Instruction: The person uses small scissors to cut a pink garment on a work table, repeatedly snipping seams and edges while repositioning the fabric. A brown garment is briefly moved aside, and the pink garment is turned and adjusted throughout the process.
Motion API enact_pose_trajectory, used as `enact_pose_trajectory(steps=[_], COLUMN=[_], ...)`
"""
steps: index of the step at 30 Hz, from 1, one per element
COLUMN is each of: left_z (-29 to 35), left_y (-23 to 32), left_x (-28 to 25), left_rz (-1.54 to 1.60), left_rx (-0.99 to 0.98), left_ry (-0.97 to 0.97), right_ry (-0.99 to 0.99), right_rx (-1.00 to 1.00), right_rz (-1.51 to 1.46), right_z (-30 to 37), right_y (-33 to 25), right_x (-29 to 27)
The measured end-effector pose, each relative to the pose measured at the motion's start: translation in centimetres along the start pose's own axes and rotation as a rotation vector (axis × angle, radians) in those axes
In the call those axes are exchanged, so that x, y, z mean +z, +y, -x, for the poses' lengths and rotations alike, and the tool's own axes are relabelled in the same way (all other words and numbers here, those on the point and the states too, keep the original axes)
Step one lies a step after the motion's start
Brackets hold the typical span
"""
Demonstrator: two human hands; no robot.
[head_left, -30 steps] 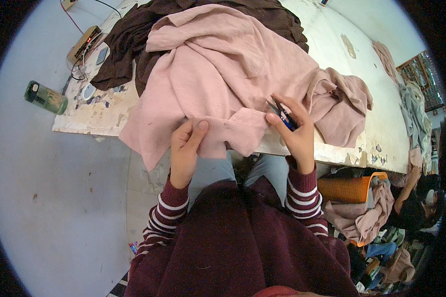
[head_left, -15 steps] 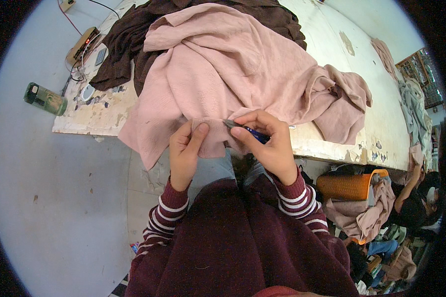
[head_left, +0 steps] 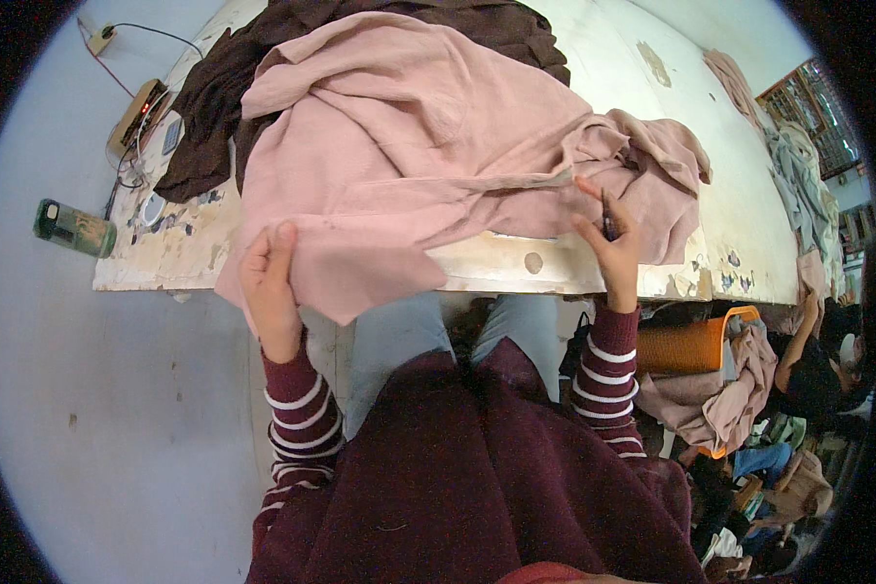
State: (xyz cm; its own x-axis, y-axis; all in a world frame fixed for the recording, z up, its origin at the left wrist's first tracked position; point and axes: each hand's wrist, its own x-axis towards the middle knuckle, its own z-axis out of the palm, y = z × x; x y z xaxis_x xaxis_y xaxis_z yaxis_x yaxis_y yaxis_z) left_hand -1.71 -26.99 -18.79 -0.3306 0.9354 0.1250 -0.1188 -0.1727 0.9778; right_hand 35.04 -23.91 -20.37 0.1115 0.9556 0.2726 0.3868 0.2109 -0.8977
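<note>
A large piece of dusty pink cloth [head_left: 380,146] lies in folds over the table, its lower edge hanging past the front. My left hand [head_left: 271,282] pinches that edge at the left, thumb on top. Off to the right, my right hand [head_left: 613,248] has a small pair of thread snips [head_left: 609,216] tucked in its palm, mostly hidden by the fingers. Its thumb and forefinger are apart, beside a folded strip of the cloth; whether they touch it I cannot tell.
Dark brown cloth [head_left: 204,127] is heaped behind the pink one on the worn white table [head_left: 672,97]. At the left are a green bottle-like container [head_left: 73,229] and a power strip [head_left: 138,117]. An orange basket [head_left: 681,346] with cloth stands lower right, near another person's arm [head_left: 798,341].
My hands have spread apart, the left moving left with the cloth edge and the right moving right and farther out with the snips. The cloth between them has opened out.
</note>
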Motion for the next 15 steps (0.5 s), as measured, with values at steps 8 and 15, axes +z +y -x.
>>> enact_pose_trajectory(steps=[8, 15], left_z=[-3.4, -3.4], left_y=[-3.1, -1.7], left_x=[-1.1, 0.0], left_rz=[-0.036, -0.455], left_rx=[-0.073, 0.169], left_ry=[0.037, 0.061], right_ry=[-0.051, -0.234], right_rx=[-0.210, -0.390], right_rz=[-0.077, 0.066], right_z=[-0.3, -6.2], right_y=[-1.0, -2.1], right_x=[4.4, 8.2])
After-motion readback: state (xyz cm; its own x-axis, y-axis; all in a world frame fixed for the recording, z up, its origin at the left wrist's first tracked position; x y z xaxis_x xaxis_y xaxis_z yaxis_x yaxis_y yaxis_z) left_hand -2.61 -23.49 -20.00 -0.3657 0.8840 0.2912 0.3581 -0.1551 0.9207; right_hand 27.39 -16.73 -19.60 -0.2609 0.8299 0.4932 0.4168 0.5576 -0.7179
